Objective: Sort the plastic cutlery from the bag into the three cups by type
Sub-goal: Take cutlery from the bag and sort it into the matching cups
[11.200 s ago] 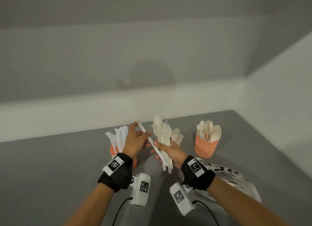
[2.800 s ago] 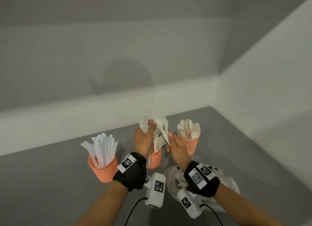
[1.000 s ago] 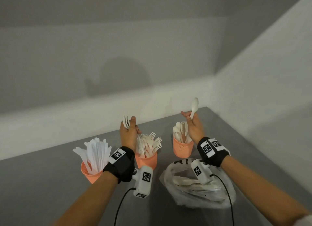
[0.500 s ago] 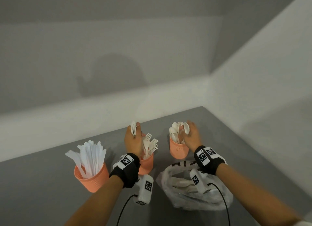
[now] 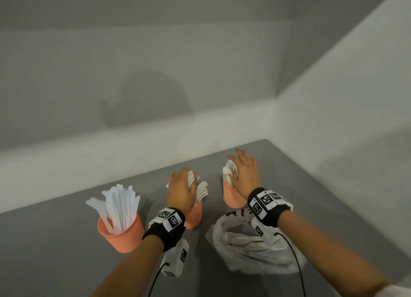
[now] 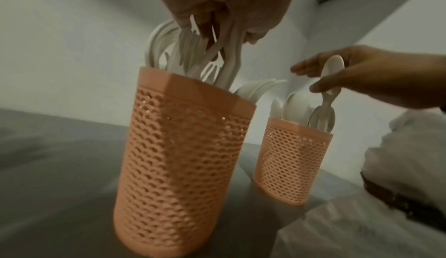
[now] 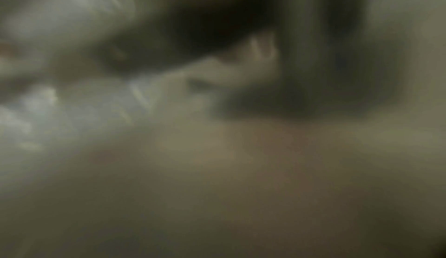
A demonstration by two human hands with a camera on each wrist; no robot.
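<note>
While palms face down, both hands [image 5: 181, 191] [image 5: 244, 171] hover over cups [image 5: 231, 196].

Black wristbands [image 5: 164, 229] with white square-code tags, white camera units [image 5: 175, 260] beneath, black cables [image 5: 155, 281] trailing

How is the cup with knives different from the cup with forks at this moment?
The knife cup stands at the left, untouched; the fork cup in the middle has the left hand over it, holding forks. The knives look clearer, the forks whiter. Both cups are orange and perforated.
</note>
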